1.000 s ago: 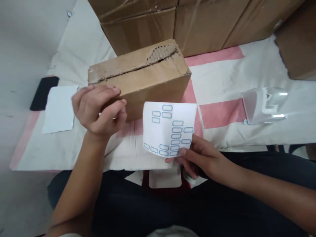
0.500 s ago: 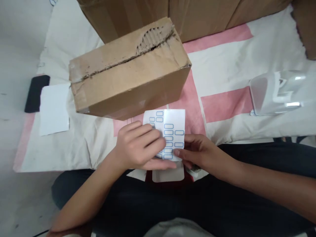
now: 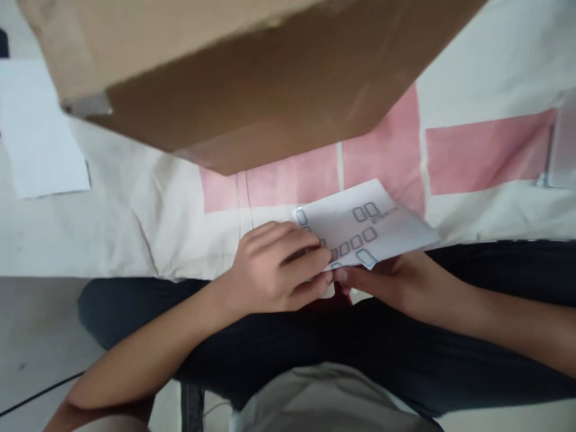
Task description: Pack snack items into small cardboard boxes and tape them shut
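Note:
A white sticker sheet (image 3: pixel 378 231) with several blue-outlined labels lies tilted just above my lap. My right hand (image 3: pixel 391 281) grips its lower edge from beneath, fingers closed. My left hand (image 3: pixel 276 269) rests on the sheet's left end with fingertips pinched at a label there; what they hold is too small to make out. A brown cardboard box (image 3: pixel 234 78) fills the top of the view, close in front of both hands.
A white and pink cloth (image 3: pixel 148 222) covers the surface under the box. A white paper sheet (image 3: pixel 38 135) lies at the far left. A clear plastic item (image 3: pixel 564 144) shows at the right edge. My dark trousers (image 3: pixel 315 348) fill the bottom.
My left hand left the box and came down onto the sticker sheet. The sheet has tipped flatter and turned. The view has dropped closer, so the box looms larger.

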### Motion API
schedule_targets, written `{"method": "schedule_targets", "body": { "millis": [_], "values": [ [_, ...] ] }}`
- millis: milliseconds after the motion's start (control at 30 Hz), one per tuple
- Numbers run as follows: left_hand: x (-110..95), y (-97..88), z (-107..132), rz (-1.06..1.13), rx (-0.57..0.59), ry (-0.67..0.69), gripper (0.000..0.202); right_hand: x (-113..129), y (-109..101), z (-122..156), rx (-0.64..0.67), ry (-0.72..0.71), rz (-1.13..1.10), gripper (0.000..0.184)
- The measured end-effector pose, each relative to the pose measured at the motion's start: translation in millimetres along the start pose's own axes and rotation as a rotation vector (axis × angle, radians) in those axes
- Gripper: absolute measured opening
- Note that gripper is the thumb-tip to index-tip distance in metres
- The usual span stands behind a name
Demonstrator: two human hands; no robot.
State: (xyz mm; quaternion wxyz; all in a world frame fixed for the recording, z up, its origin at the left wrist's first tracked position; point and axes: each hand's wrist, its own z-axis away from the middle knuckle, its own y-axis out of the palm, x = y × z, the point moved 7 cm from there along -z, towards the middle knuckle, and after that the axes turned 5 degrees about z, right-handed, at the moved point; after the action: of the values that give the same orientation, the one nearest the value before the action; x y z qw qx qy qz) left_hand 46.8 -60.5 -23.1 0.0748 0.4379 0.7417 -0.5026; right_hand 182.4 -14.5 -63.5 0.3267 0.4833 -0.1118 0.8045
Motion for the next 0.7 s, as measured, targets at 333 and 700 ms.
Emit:
{"method": "schedule_targets", "body": {
  "millis": [333,700],
  "values": [
    [33,-18.9,12,0.16,-0.002,-0.269,0.011,3,1,-7,0.02,-0.006,0.366,0.019],
    [43,-29.4,11,0.29,-0.192,-0.46,0.006,16,-38,-1,0.032,0.054,0.141,0.019]
  ]
}}
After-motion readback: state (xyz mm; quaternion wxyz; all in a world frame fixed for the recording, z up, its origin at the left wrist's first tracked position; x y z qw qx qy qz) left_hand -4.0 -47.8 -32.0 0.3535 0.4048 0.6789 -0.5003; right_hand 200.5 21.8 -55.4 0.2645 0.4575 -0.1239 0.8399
